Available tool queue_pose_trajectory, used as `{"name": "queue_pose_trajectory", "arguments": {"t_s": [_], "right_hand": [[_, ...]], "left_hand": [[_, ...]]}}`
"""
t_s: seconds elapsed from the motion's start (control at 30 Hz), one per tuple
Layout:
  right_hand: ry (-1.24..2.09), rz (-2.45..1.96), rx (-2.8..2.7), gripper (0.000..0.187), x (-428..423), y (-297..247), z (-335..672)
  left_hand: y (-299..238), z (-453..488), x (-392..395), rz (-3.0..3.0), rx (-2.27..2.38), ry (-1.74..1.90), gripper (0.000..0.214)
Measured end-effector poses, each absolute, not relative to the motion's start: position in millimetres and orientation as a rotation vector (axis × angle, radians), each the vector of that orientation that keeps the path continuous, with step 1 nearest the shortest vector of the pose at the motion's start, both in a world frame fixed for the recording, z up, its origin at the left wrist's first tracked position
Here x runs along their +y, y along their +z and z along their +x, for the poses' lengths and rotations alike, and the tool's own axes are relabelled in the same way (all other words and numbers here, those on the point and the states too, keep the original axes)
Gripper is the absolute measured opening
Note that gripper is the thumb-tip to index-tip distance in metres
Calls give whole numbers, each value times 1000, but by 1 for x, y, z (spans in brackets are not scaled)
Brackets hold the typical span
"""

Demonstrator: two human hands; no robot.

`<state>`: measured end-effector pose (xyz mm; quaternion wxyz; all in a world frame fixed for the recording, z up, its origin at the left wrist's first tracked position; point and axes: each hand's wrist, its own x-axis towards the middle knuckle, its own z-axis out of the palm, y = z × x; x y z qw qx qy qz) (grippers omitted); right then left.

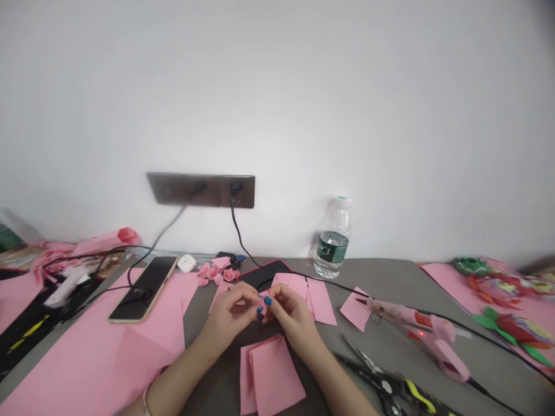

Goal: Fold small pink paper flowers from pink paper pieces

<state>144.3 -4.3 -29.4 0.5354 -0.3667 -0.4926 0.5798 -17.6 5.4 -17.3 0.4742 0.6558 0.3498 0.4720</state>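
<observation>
Pinching a pink paper scrap (263, 302) between left hand (229, 315) and right hand (292, 318), fingertips closed narrowly on it above a gray table (208, 329), with cut pink sheets (272, 375) just below, glue gun (433, 338) right, phone (143, 289) left, water bottle (332, 242) beyond.

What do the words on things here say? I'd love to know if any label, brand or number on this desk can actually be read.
Water bottle's green label: white lettering, too small and blurred to read.
Nothing else in view shows a readable word, number or sign.
</observation>
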Motion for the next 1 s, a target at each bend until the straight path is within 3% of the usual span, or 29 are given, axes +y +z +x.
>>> {"name": "queue_pose_trajectory", "arguments": {"t_s": [0.3,0.87,1.0], "right_hand": [[1378,-804,-1175,32,-4,-29,143],[1440,-843,-1118,37,-4,-29,143],[1419,-859,-1110,37,-4,-28,143]], "left_hand": [[-20,-15,4,1493,833,1201,5],[-1,-25,4,2124,928,1082,18],[-2,-24,3,1966,908,1077,17]]}}
